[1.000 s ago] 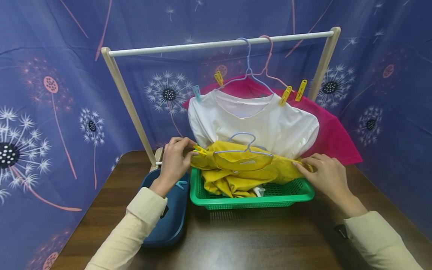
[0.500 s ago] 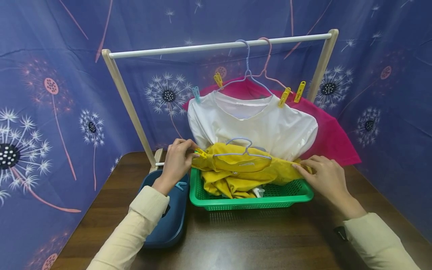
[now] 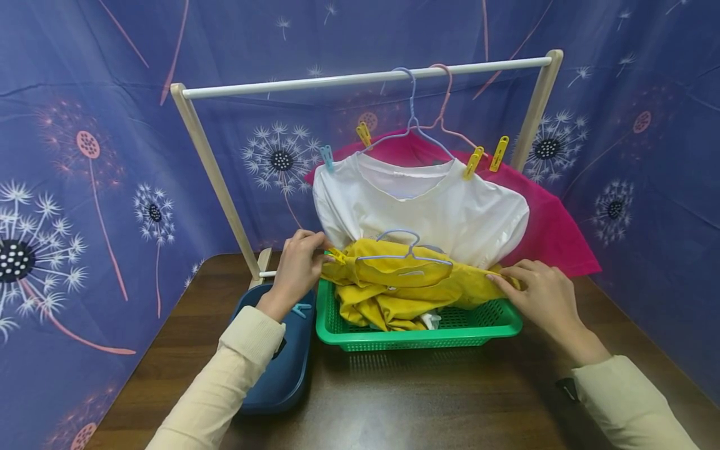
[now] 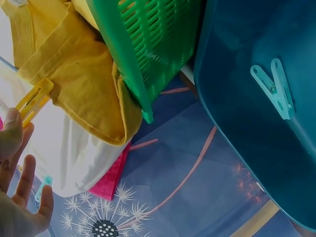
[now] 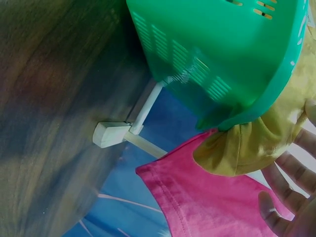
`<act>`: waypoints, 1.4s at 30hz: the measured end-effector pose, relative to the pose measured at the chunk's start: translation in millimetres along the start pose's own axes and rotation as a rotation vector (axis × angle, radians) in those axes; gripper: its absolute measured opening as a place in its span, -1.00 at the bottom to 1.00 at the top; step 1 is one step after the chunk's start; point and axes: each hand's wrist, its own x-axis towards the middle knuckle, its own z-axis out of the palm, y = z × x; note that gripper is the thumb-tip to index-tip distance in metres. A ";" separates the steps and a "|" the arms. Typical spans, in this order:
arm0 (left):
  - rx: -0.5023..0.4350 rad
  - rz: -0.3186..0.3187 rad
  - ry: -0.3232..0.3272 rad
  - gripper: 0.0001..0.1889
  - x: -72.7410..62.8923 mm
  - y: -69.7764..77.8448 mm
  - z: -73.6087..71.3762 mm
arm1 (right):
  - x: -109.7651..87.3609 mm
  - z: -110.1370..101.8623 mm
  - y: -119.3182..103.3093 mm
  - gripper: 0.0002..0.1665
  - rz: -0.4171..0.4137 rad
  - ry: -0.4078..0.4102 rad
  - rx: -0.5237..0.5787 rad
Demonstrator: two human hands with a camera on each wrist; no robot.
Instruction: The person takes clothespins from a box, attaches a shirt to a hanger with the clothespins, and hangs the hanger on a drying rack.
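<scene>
My left hand pinches a yellow clothespin at the left shoulder of a yellow shirt. In the left wrist view the clothespin's far end meets the yellow cloth; whether it grips the hanger wire too is hidden. A lilac wire hanger lies at the shirt's neckline, its hook upward. At the opposite shoulder, thumb and fingers of my right hand pinch the yellow cloth. The shirt lies bunched over a green basket, its sleeves over the far rim. Some white cloth shows beneath it.
Behind the basket stands a rack with a white rod. A white T-shirt and a magenta garment hang there on hangers with clothespins. Left of the basket, a dark blue bin contains a light blue clothespin.
My left hand and the yellow clothespin have shifted very slightly right along the shoulder. The right hand keeps its pinch on the cloth. The head view has tilted a little.
</scene>
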 end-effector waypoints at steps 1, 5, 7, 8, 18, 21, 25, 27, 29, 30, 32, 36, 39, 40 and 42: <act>0.000 0.001 -0.002 -0.94 0.3 -0.2 -0.2 | 0.0 0.0 0.0 -0.73 0.002 -0.001 0.000; -0.014 -0.018 -0.018 -0.88 1.8 -1.2 -1.8 | 0.2 0.0 -0.3 -0.73 0.007 -0.004 -0.002; -0.024 -0.036 -0.033 -0.82 2.5 -1.8 -2.7 | 0.0 0.0 -0.3 -0.73 0.007 -0.003 -0.002; -0.028 -0.046 -0.042 -0.80 2.9 -2.1 -3.1 | -0.2 0.0 -0.3 -0.73 0.007 -0.002 -0.002; -0.006 -0.038 -0.127 -0.93 3.1 -3.7 0.4 | -1.7 -0.6 0.3 -0.73 0.009 -0.012 -0.008; -0.007 -0.056 -0.124 -0.94 0.1 -6.7 2.8 | -1.8 -1.2 -0.3 -0.74 0.006 -0.013 -0.007; 0.012 -0.056 -0.106 -0.90 -1.4 -8.1 4.1 | -1.3 -1.5 0.0 -0.73 0.022 -0.022 -0.006; 0.037 -0.045 -0.102 -0.85 -1.8 -8.0 5.0 | -1.5 -1.4 1.9 -0.73 0.037 -0.025 -0.008; 0.054 -0.035 -0.096 -0.79 -2.6 -7.9 6.7 | -2.2 -0.6 5.1 -0.75 0.051 -0.026 -0.007; 0.064 -0.025 -0.088 -0.78 -3.2 -8.1 7.6 | -2.7 0.0 7.1 -0.76 0.053 -0.022 -0.006; 0.082 -0.001 -0.073 -0.77 -4.0 -8.6 9.0 | -3.8 0.4 10.2 -0.77 0.057 -0.015 -0.004; 0.137 0.047 -0.056 -0.74 -5.2 -9.5 10.2 | -5.3 0.4 14.1 -0.78 0.066 -0.004 0.004; 0.178 0.064 -0.062 -0.70 -6.2 -9.5 10.0 | -5.6 0.7 15.0 -0.79 0.076 -0.003 0.013; 0.190 0.063 -0.068 -0.68 -6.7 -9.6 9.9 | -5.6 1.1 15.2 -0.79 0.079 -0.003 0.017; 0.206 0.048 -0.084 -0.64 -7.7 -10.2 9.5 | -5.6 1.9 15.6 -0.79 0.082 -0.002 0.020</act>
